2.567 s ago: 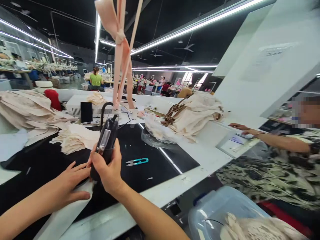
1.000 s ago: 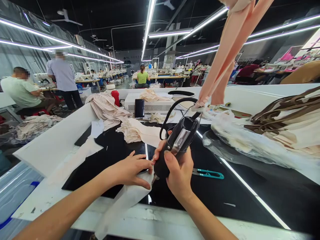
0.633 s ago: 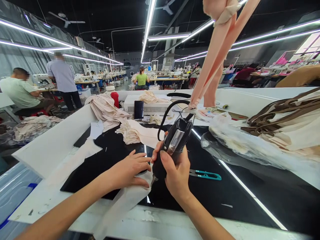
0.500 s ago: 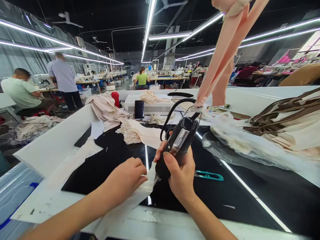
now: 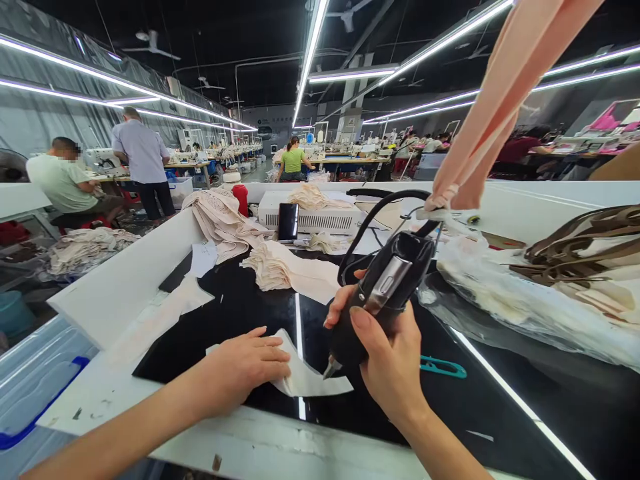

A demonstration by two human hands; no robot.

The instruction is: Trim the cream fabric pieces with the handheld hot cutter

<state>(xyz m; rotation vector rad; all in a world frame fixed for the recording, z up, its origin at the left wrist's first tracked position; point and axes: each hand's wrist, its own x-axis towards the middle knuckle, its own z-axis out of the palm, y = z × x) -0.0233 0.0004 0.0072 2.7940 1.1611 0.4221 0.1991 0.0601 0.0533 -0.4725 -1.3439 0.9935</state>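
Note:
My left hand (image 5: 250,367) lies flat on a white, curved cloth piece (image 5: 310,377), fingers stretched out and pressing it onto the black tabletop (image 5: 190,353). Wrapped round a black corded hand tool (image 5: 375,293) with a pointed metal tip is my right hand (image 5: 390,353). The tip stands at the upper edge of the cloth piece, right of my left fingers; whether it touches I cannot tell. A twisted pink fabric strip (image 5: 480,120) hangs from above, tied near the tool's cable end. Teal thread snips (image 5: 444,367) lie right of my right hand.
Cream cloth pieces (image 5: 267,263) lie stacked behind my hands, near a phone (image 5: 288,221) and a white vented box (image 5: 325,220). At right are a clear plastic bag (image 5: 515,293) and brown straps (image 5: 575,233). White side panels (image 5: 125,280) edge the bench; co-workers (image 5: 140,153) are farther off.
The cloth piece has moved from the table's front edge onto the black top and lies flat. My left hand has flattened over it. The tool tip now points at it; the view has shifted slightly.

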